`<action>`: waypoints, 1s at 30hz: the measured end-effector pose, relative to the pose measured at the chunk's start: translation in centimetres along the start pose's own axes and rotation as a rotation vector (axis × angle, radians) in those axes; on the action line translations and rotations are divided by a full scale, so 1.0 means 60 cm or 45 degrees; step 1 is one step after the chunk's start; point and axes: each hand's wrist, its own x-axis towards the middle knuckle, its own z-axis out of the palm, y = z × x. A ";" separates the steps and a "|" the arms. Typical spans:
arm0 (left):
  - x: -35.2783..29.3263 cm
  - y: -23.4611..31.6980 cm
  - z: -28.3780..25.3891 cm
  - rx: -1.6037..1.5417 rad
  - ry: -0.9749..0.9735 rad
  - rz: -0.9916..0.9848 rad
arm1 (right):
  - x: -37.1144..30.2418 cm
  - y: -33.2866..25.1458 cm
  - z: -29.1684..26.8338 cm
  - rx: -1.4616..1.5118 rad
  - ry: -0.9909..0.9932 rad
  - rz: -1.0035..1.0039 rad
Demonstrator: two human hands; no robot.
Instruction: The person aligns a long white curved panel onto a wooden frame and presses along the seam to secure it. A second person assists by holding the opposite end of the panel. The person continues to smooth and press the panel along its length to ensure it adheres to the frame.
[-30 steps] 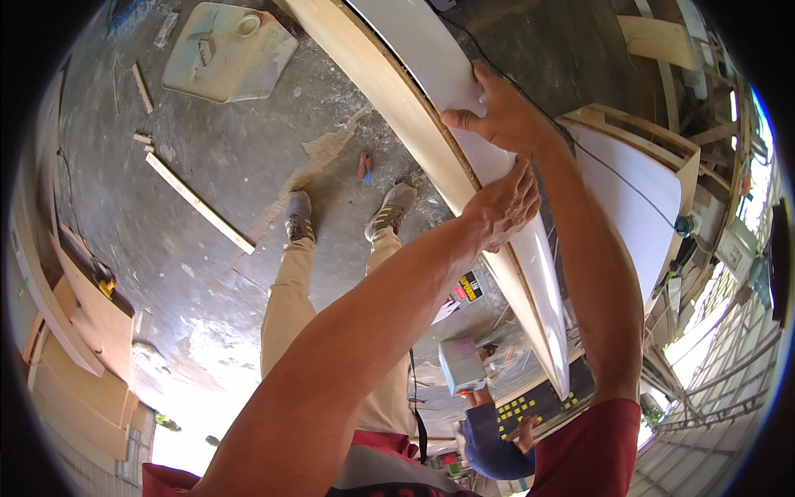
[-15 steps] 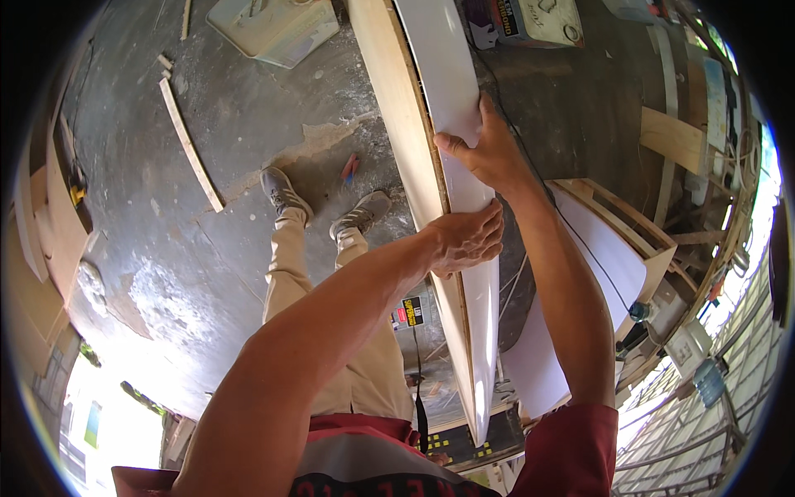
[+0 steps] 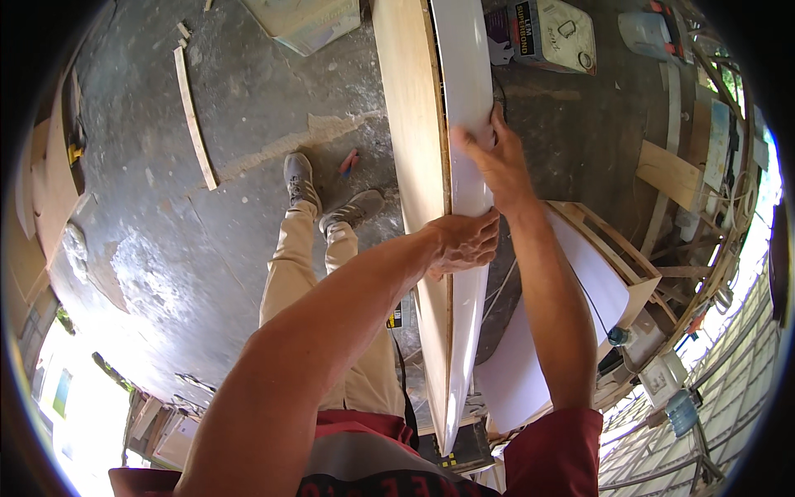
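A long wooden panel point(image 3: 407, 108) runs away from me, with a glossy white strip point(image 3: 464, 62) along its right side. Between them shows a narrow dark gap at the far end. My left hand point(image 3: 465, 244) is wrapped over the panel and strip, its fingers curled around the strip's right edge. Just beyond it, my right hand point(image 3: 507, 170) grips the white strip from the right. The right thumb lies across the strip's face near the seam, slightly blurred, and the fingers bend behind the edge, partly hidden.
A metal can point(image 3: 556, 37) stands on the floor at far right. A wooden frame point(image 3: 596, 236) and a curved white sheet point(image 3: 526, 356) are right of the strip. On the floor lie a thin wood strip point(image 3: 195, 124) and a small red tool point(image 3: 349, 162), near my shoes.
The view has shifted a little, so the floor things sit differently. My right thumb has moved slightly on the white strip. The left hand keeps its hold.
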 end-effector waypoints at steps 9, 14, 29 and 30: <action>0.002 0.002 0.007 0.017 -0.025 0.004 | 0.008 0.003 0.015 -0.114 0.053 0.047; 0.017 0.020 0.019 0.024 0.031 -0.097 | 0.013 0.022 0.011 -0.275 0.083 0.021; 0.076 0.076 0.091 0.488 0.154 -0.377 | 0.010 0.029 -0.037 -0.316 -0.370 -0.152; 0.071 0.072 0.089 0.508 0.151 -0.368 | 0.008 0.033 -0.037 -0.335 -0.388 -0.178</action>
